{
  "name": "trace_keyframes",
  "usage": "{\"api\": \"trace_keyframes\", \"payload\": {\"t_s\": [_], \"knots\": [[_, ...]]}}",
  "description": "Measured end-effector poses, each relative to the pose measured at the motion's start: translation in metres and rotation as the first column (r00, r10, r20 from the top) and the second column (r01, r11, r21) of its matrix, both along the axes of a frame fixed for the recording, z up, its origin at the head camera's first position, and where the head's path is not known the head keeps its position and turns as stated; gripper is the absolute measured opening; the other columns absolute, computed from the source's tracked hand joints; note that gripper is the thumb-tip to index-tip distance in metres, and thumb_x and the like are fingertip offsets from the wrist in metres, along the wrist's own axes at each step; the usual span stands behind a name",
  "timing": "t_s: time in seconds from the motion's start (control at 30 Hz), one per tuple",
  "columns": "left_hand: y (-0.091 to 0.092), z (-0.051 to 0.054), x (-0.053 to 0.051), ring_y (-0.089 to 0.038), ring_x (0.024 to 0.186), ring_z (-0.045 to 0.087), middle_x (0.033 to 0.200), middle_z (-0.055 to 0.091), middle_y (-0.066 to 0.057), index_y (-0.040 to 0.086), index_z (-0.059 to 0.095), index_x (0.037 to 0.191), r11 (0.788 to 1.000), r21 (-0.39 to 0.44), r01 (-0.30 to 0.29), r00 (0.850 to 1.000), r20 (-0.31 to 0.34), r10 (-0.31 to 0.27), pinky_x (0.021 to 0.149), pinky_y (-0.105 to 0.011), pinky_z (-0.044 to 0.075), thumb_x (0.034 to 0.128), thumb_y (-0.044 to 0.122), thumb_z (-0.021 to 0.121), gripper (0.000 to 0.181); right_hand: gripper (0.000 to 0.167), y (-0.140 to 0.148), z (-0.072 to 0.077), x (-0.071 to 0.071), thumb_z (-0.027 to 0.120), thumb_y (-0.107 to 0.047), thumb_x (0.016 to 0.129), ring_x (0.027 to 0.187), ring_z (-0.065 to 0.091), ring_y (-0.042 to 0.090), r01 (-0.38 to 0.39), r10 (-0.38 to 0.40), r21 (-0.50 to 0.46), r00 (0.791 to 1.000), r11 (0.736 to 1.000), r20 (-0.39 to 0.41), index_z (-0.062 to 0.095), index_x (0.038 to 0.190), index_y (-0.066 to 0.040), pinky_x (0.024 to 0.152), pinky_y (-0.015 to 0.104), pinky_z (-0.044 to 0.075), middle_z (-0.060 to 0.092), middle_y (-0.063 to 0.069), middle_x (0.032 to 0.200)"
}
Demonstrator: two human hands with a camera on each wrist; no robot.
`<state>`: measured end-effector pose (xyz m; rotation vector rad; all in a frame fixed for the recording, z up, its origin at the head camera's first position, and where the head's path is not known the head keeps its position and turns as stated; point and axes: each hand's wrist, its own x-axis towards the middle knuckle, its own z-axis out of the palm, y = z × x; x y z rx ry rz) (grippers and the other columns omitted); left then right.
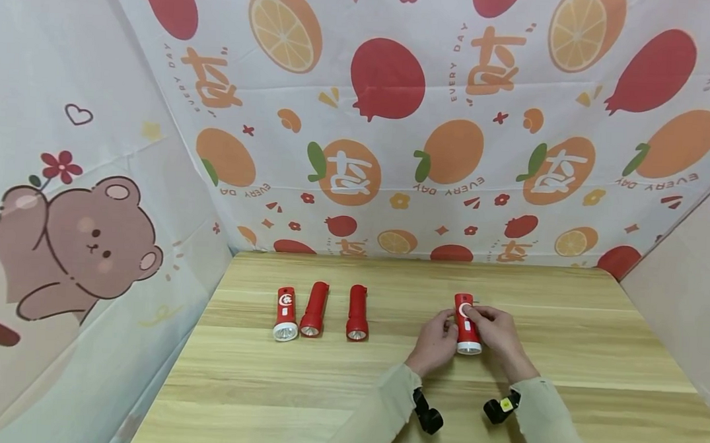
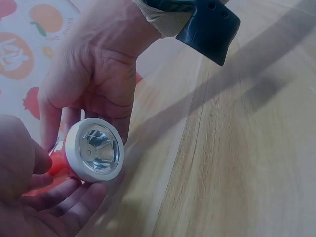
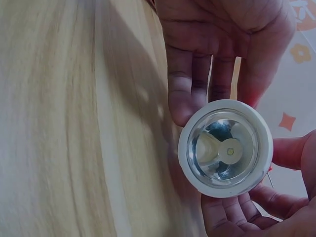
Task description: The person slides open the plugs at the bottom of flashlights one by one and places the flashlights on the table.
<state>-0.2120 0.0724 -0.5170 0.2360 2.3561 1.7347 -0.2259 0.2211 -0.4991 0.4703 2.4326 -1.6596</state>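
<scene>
A red flashlight with a white head [image 1: 466,325] is between both hands in the head view, its lens toward the person. The left hand [image 1: 435,342] holds its left side, fingers curled against the body. From the right, the right hand [image 1: 501,335] grips it, thumb on the white marking on top. In the left wrist view the white-rimmed lens [image 2: 98,150] faces the camera, with fingers of both hands around the body. The right wrist view shows the lens [image 3: 226,148] close up; a thin metal piece [image 3: 270,178] sticks out beside it.
Left on the wooden table [image 1: 252,389] lie another red flashlight with a white head [image 1: 286,314] and two all-red flashlights [image 1: 315,310] [image 1: 357,313], lenses toward the person. Behind stands a fruit-printed cloth [image 1: 394,150]; a bear-printed cloth [image 1: 98,237] hangs at the left.
</scene>
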Motion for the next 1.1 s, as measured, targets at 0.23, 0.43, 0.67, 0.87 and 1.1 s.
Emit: {"api": "trace_keyframes", "payload": {"t_s": [0.23,0.43,0.67,0.87,1.1], "knots": [[0.007,-0.002,-0.001,-0.004,0.082,0.056,0.103,0.064,0.0,0.008,0.052,0.146,0.999,0.036,0.011,1.0,0.012,-0.012,0.072,-0.021,0.049,0.1044,0.013,0.048,0.042,0.057,0.006,-0.002,-0.002,0.058,-0.044,0.102,0.116,0.059,0.025,0.002,-0.002,0.019,1.0,1.0,-0.002,0.059,0.137,0.001,0.078,0.021,0.05,0.056,0.024,0.141],[0.012,-0.003,0.001,-0.004,0.087,0.058,0.107,0.064,0.001,0.012,0.053,0.145,0.999,0.032,0.015,1.0,0.027,-0.015,0.078,-0.023,0.052,0.1041,0.013,0.049,0.041,0.059,0.013,-0.005,-0.002,0.057,-0.045,0.102,0.119,0.058,0.027,0.002,-0.002,0.042,1.0,0.999,0.019,0.058,0.139,0.001,0.078,0.021,0.05,0.055,0.026,0.143],[0.018,-0.003,0.002,-0.005,0.094,0.058,0.112,0.064,0.0,0.01,0.052,0.147,0.999,0.008,0.032,0.999,0.029,-0.033,0.085,-0.025,0.053,0.1031,0.013,0.051,0.044,0.06,0.019,-0.005,-0.003,0.056,-0.046,0.102,0.118,0.058,0.026,0.007,-0.009,0.075,1.0,0.997,0.021,0.058,0.139,0.002,0.077,0.019,0.049,0.055,0.027,0.142],[0.021,-0.006,0.003,-0.005,0.1,0.057,0.119,0.063,0.001,0.012,0.048,0.151,0.999,0.012,0.052,0.996,0.066,-0.052,0.091,-0.028,0.053,0.1038,0.015,0.05,0.047,0.058,0.02,-0.006,-0.003,0.056,-0.044,0.102,0.118,0.059,0.028,0.021,-0.024,0.083,0.999,0.996,0.036,0.058,0.138,0.002,0.078,0.021,0.051,0.056,0.027,0.141],[0.023,-0.006,0.001,-0.004,0.099,0.054,0.117,0.063,0.001,0.009,0.048,0.151,0.998,0.013,0.061,0.996,0.06,-0.062,0.089,-0.026,0.051,0.1033,0.014,0.05,0.048,0.056,0.021,-0.007,-0.004,0.055,-0.042,0.103,0.117,0.06,0.029,0.025,-0.028,0.096,0.999,0.995,0.029,0.059,0.137,0.003,0.078,0.023,0.052,0.056,0.027,0.14]]}}
